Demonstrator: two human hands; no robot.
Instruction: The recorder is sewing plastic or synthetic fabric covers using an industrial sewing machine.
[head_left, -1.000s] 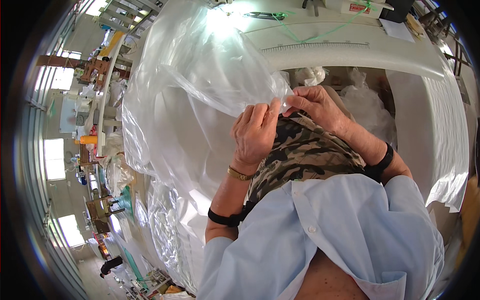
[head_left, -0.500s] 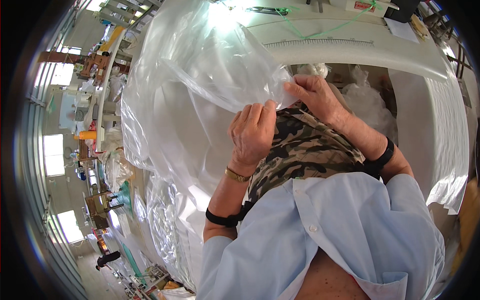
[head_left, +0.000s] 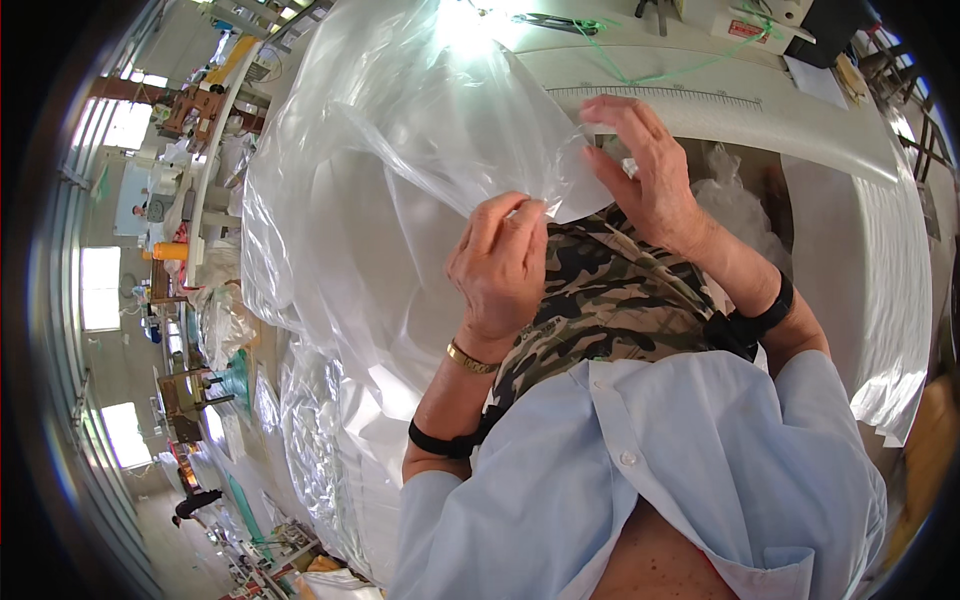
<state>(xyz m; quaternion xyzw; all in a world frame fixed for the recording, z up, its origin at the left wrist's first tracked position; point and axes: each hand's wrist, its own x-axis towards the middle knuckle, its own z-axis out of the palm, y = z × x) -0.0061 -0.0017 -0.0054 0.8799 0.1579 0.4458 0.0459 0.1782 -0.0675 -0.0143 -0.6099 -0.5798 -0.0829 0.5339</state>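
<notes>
A large sheet of clear plastic film [head_left: 440, 130] spreads over the work surface and hangs down in front of me. My left hand [head_left: 500, 265] is closed in a pinch on the film's near edge, just above my lap. To its right, my right hand [head_left: 648, 180] is raised beside the film's right corner, thumb and fingers apart and curved. Nothing shows between those fingers, and a small gap seems to lie between them and the film. Folds run through the film from the left hand's pinch toward the upper left.
A white table [head_left: 830, 150] with a printed ruler scale [head_left: 690, 93] lies ahead. Thread snips [head_left: 558, 22] and green string [head_left: 690, 72] rest near a bright lamp. Crumpled plastic [head_left: 735, 195] sits under the table. More film [head_left: 330, 450] is heaped at left; a distant person [head_left: 197, 505] stands lower left.
My right hand has let go of the film's edge, its fingers spreading and lifting. The left hand keeps its pinch and has barely moved.
</notes>
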